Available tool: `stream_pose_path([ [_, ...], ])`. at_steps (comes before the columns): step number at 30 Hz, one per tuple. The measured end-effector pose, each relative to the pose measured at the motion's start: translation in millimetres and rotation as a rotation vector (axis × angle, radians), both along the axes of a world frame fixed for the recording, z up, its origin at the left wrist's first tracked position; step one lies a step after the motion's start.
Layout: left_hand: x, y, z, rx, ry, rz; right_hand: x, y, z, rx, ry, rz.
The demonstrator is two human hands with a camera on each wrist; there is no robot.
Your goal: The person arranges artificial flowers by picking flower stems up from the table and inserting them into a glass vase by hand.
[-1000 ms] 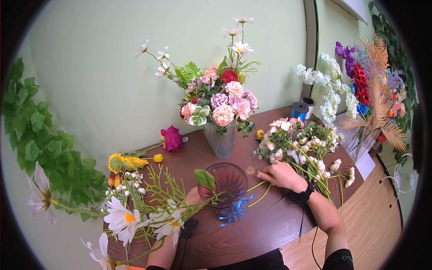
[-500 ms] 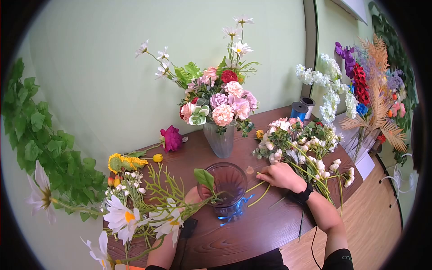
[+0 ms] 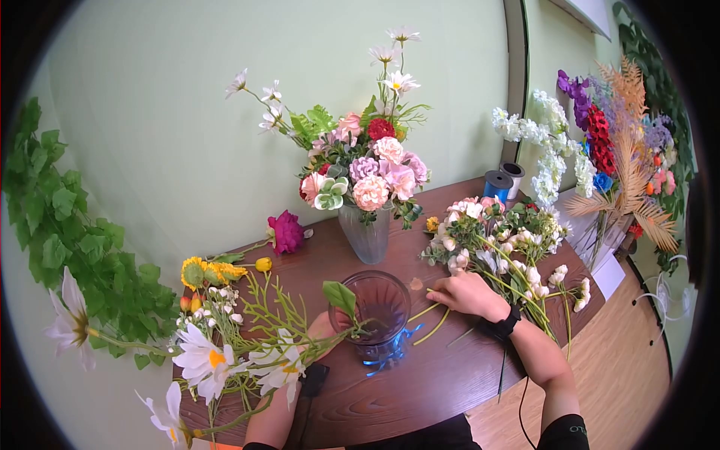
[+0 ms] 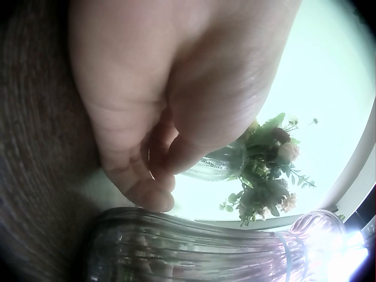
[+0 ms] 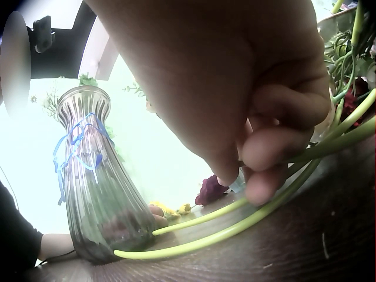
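Observation:
A ribbed glass vase [image 3: 380,300] with a blue ribbon [image 3: 386,360] round it stands upright at the middle of the table. A spray of large white daisies [image 3: 201,360] leans out of its mouth to the left, with a green leaf [image 3: 341,298]. Beside the vase, my left hand [image 3: 321,328] rests low behind the spray; the left wrist view shows its fingers [image 4: 150,194] loosely bent with nothing between them. To the vase's right, my right hand [image 3: 469,294] pinches a green stem [image 5: 311,153] between thumb and fingers. Other yellow-green stems [image 5: 223,235] lie beneath that hand.
A frosted vase [image 3: 365,232] full of mixed flowers stands behind. White and pink flowers [image 3: 510,240] are heaped at right, near ribbon spools [image 3: 498,185]. A magenta flower [image 3: 286,231] and sunflowers [image 3: 210,271] lie at left. Ivy [image 3: 67,240] hangs on the wall.
The head view has shifted very slightly. Both hands, the vase and the flowers stay in place.

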State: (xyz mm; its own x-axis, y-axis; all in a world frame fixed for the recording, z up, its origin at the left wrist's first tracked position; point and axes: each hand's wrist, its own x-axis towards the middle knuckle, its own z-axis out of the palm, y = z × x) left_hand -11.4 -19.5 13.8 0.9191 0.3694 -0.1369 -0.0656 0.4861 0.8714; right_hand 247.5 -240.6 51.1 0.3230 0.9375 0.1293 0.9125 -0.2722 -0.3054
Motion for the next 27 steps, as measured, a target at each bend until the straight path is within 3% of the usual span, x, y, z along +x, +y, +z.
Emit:
stream_pose_path([
  [5, -1, 0, 0, -0.007, 0.01, 0.001, 1, 0, -1, 0.005, -0.002, 0.007],
  [8, 1, 13, -22, -0.013, -0.011, 0.007, 2, 0, -2, 0.05, -0.028, 0.014],
  [10, 4, 27, -38, -0.033, -0.224, -0.14, 2, -1, 1, 0.076, -0.041, 0.016],
  [11, 3, 28, -38, -0.035, -0.222, -0.143, 1, -2, 3, 0.075, -0.038, 0.013],
  [13, 1, 29, -33, -0.286, -0.144, -0.184, 1, -2, 6, 0.097, -0.052, -0.003],
  [14, 2, 32, -37, -0.286, -0.142, -0.186, 2, -3, 7, 0.097, -0.05, -0.005],
  [16, 3, 36, -44, -0.706, -0.264, -0.319, 5, -5, 9, 0.105, -0.092, -0.009],
  [21, 3, 38, -49, -0.922, -0.251, -0.285, 9, -11, 26, 0.233, -0.06, -0.019],
  [23, 3, 33, -46, -0.962, -0.257, -0.283, 9, -13, 37, 0.249, 0.069, -0.13],
  [25, 1, 17, -30, -0.018, 0.146, 0.012, 10, -13, 41, 0.21, 0.072, -0.15],
  [27, 1, 18, -34, -0.036, 0.105, 0.021, 12, -14, 37, 0.194, 0.076, -0.057],
])
